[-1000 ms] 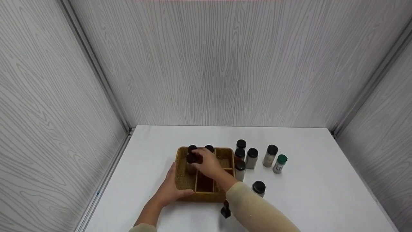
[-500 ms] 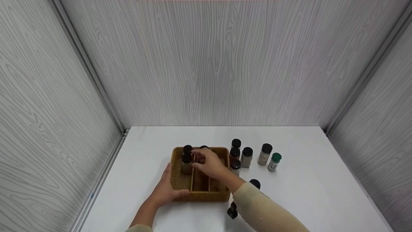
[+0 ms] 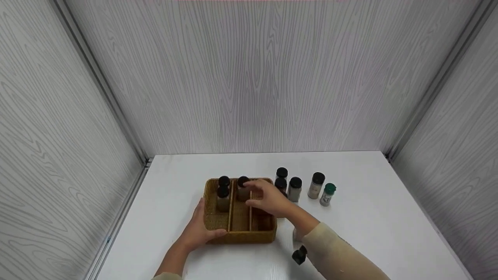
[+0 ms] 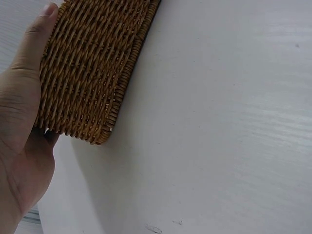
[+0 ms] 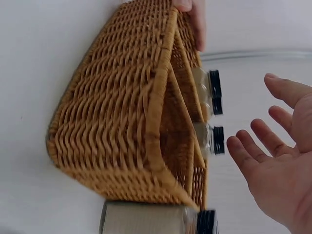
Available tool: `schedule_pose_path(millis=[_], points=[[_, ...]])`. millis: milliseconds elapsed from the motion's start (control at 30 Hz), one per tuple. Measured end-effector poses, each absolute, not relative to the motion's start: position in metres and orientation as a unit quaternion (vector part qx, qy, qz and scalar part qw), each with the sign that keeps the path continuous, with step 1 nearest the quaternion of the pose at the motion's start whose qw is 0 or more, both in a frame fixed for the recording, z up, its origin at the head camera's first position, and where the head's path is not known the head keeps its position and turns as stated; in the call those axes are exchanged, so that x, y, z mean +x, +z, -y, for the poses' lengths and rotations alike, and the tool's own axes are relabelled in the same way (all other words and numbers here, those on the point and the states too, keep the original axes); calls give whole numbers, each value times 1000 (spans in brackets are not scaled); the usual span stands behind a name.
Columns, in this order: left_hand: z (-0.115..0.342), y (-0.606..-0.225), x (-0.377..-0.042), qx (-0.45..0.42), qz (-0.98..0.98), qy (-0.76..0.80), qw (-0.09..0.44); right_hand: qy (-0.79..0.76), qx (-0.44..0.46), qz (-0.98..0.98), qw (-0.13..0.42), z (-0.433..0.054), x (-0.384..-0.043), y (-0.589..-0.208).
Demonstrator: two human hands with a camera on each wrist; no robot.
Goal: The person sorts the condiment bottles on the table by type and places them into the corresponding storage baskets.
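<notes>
"Basket [image 3: 253, 237] on the white table [image 3: 171, 171], wicker, split lengthwise by dividers. From the head view, what's in it?"

"Front jar [image 3: 223, 204] and rear jar [image 3: 223, 181] stand upright in the left compartment, both black-lidded. The middle jar [image 3: 242, 193] stands towards the far end of the centre compartment. What fills them is too small to tell."

"And the hands?"

"The left hand [image 3: 196, 232] is spread wide round the near left corner, fingers straight along the side wall, thumb at the front. The right hand [image 3: 269, 199] is at the middle jar, thumb and fingers well parted. It covers part of the right compartment, so I can't tell everything in there."

"Outside the basket?"

"Black-lidded jars [image 3: 295, 190] cluster just to its right, then a tall jar [image 3: 316, 186] and a green-lidded shaker [image 3: 326, 199] farther out."

"Now the left wrist view?"

"Thumb straight against the weave; the other fingers are mostly hidden behind it."

"And the right wrist?"

"Fingers loosely open, a gap between them and the middle jar's lid. Three black lids rise above the rim. A pale-filled jar [image 5: 144, 218] is beside the right wall; touching or not, I can't tell."
</notes>
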State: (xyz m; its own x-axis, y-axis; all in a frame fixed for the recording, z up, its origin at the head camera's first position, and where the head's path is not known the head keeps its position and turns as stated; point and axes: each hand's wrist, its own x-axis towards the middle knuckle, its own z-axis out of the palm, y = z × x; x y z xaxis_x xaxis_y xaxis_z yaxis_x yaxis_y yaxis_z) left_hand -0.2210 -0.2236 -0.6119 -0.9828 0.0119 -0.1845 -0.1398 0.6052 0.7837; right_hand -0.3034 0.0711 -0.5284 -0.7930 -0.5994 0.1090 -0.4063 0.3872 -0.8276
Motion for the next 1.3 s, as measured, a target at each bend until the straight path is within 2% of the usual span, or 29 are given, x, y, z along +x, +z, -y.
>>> schedule_pose_path(millis=[300,567,1300], points=[[223,-614,-222,-31,-892,442,84,-493,-271,-822,94,-116,-301,-532],[223,-612,-221,-41,-895,436,87,-515,-253,-811,109,-139,-295,-534],[223,-609,-221,-37,-894,438,92,-500,-256,-825,58,-196,-272,-557]])
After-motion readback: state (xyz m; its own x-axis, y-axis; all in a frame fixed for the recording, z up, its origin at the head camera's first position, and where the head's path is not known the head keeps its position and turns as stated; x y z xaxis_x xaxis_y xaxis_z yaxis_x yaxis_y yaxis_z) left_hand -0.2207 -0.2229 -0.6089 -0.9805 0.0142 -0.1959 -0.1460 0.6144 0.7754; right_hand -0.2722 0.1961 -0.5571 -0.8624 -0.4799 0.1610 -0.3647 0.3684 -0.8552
